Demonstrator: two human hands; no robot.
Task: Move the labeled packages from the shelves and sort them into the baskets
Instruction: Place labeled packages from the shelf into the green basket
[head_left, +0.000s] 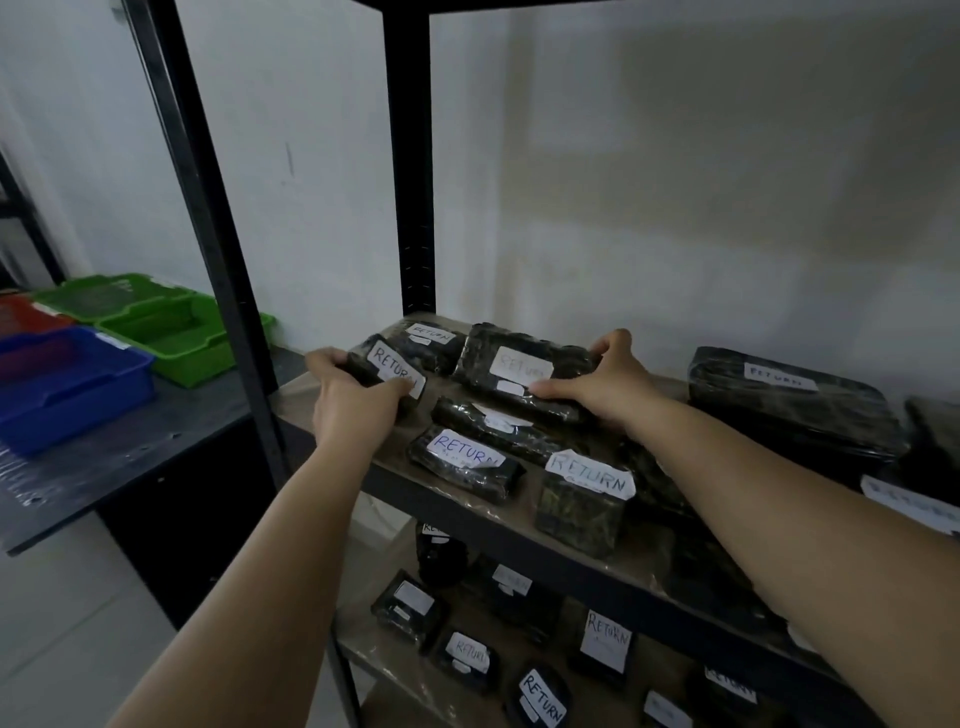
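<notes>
Packages (470, 462) lie label-up for reading; left hand (353, 397) grips one, right hand (608, 384) clasps another, baskets (67, 384) wait left.

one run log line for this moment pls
stage: picking from shelf | left hand: grips small RETURN package | right hand: grips long package | baskets: none reached
</notes>
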